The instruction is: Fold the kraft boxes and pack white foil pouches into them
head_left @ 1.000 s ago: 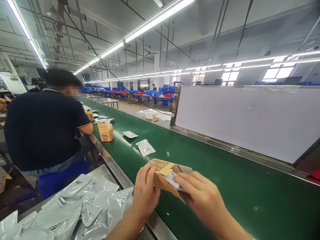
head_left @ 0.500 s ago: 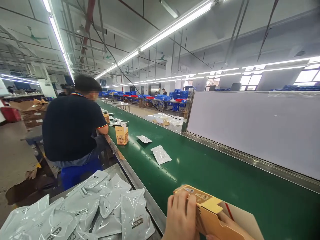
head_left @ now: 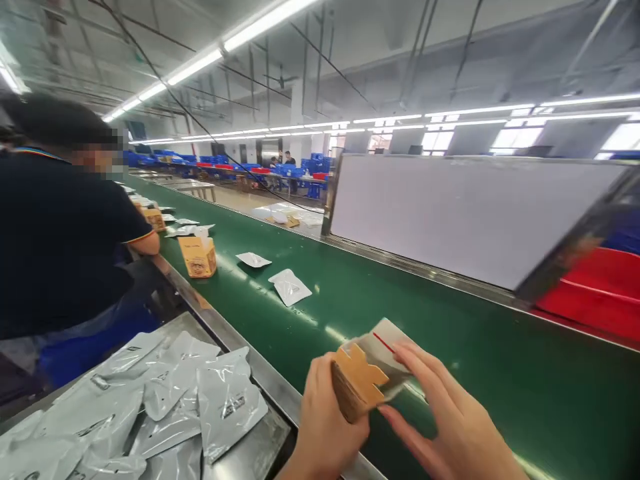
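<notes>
A small yellow-brown cardboard box is in my left hand, whose fingers wrap round its side. The end facing me has cut, notched tabs. A pale flap with a red strip stands out from the box's far side. Against this flap rest the fingertips of my right hand. That hand's fingers are stretched out, with the thumb apart from them near the box's lower edge. Silver-grey pouches lie heaped on a metal side table at my left, apart from both hands.
A green conveyor belt runs under my hands. On it lie two loose pouches and an upright box, with more pouches farther along. A person in a dark shirt sits at left. Across the belt are a white panel and red bins.
My view has swung to the right. The box has turned so its tabbed end faces me. My right hand has come out from behind it and its fingers have spread at the flap.
</notes>
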Demonstrator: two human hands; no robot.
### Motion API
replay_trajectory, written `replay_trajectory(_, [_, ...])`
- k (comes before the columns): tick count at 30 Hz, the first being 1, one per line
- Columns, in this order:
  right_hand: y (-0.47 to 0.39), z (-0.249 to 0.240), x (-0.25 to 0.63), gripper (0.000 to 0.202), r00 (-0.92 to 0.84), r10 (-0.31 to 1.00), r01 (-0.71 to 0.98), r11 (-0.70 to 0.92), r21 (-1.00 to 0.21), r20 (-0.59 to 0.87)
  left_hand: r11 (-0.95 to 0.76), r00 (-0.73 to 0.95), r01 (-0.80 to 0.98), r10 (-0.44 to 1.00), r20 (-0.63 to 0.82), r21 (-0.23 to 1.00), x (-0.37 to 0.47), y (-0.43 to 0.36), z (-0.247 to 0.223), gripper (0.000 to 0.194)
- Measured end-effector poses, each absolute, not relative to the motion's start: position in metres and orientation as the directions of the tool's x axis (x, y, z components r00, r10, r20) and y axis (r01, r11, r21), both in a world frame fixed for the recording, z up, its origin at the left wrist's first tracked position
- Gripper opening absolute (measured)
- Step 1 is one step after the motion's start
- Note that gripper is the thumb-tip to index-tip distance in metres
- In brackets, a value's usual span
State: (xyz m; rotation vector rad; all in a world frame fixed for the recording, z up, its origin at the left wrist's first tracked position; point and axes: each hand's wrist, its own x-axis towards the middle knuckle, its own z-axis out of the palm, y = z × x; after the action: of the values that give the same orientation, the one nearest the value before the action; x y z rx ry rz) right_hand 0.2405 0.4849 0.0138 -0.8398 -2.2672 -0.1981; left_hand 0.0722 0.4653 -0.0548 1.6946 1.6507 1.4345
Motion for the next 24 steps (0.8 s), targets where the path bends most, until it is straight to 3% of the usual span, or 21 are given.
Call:
replay_trajectory(3, [0.478,0.021,0.231,0.032,-0.641,0.490,0.582,0.812,-0.042,0.591,-0.178,-0.244,0.505,0.909,0.338,0.845,0.068,0.460,-0.050,0.057])
replay_trajectory(5, [0.477,0.028,0.223,0.022,-0.690,0.587,0.585,0.797,-0.152,0.425,-0.218,-0.224,0.528,0.896,0.383,0.821,0.069,0.457,-0.055,0.056])
replay_trajectory(8, [0.481,0.037,0.217,0.019,-0.726,0.667,0.594,0.732,-0.333,0.171,-0.299,-0.171,0.601,0.857,0.485,0.741,0.075,0.453,-0.069,0.062])
replay_trajectory(13, [0.487,0.047,0.223,0.027,-0.805,0.594,0.536,0.736,-0.413,0.014,-0.367,-0.127,0.628,0.822,0.555,0.686,0.090,0.449,-0.093,0.070])
replay_trajectory(16, [0.481,0.047,0.225,0.031,-0.703,0.711,0.654,0.658,-0.373,0.022,-0.331,-0.131,0.558,0.871,0.474,0.761,0.095,0.447,-0.101,0.066])
replay_trajectory(18, [0.475,0.046,0.230,0.028,-0.621,0.782,0.739,0.610,-0.285,0.065,-0.280,-0.089,0.509,0.923,0.373,0.814,0.096,0.446,-0.097,0.074])
replay_trajectory(21, [0.468,0.036,0.259,0.029,-0.527,0.836,0.828,0.546,-0.129,0.152,-0.149,0.097,0.495,0.989,0.116,0.856,0.089,0.446,-0.075,0.093])
replay_trajectory(24, [0.468,0.009,0.316,0.027,-0.493,0.803,0.850,0.526,-0.011,0.334,-0.029,0.264,0.571,0.953,-0.150,0.821,0.068,0.446,-0.036,0.089])
